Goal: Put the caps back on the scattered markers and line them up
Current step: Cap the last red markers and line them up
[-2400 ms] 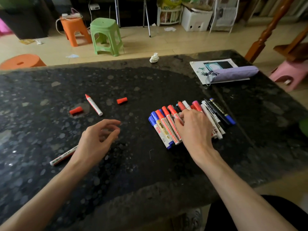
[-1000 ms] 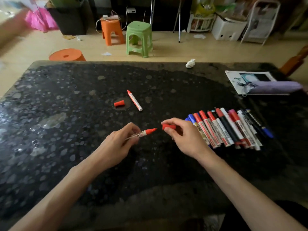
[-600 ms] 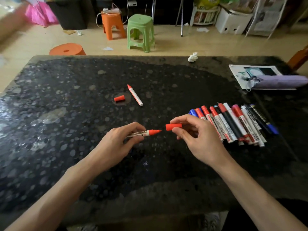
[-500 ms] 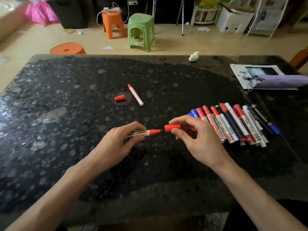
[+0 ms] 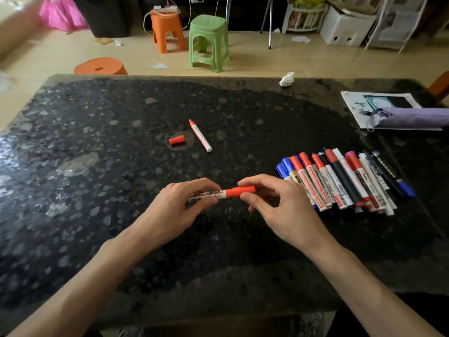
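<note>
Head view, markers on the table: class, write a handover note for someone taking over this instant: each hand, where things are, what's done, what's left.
Left hand grips a red marker by its barrel; right hand pinches the red cap over its tip, seating uncertain.
Row of capped markers lies at the right of the table; an uncapped red marker and a loose red cap lie side by side, not touching, mid-table.
Done: the row. Left: place the held marker in the row, cap the last one, line it up.
</note>
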Demonstrator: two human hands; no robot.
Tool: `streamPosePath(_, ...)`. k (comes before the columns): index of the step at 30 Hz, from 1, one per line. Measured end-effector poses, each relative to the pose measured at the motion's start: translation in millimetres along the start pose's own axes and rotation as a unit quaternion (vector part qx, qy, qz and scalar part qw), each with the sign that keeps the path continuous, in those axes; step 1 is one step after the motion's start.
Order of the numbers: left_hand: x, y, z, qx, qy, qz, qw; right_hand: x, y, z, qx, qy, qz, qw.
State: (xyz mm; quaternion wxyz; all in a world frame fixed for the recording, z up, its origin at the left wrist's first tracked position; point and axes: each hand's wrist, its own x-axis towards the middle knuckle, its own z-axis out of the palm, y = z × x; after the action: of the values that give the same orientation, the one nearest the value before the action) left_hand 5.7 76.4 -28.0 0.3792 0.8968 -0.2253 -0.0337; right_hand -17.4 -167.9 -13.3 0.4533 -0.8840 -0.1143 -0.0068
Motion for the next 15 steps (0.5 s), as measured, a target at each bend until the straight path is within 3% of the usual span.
streamPosePath(7,3.3,5.6,3.6,-0.011,0.01,0.01,1.0,1.2,2.4,1.2,0.013,-0.006,0.004,1.0)
streamPosePath(15,5.3,8.3,8.3,-0.026,0.027,-0.002,0.999,-4.4,4.2,8.0,0.038,0.049,0.008,0.998)
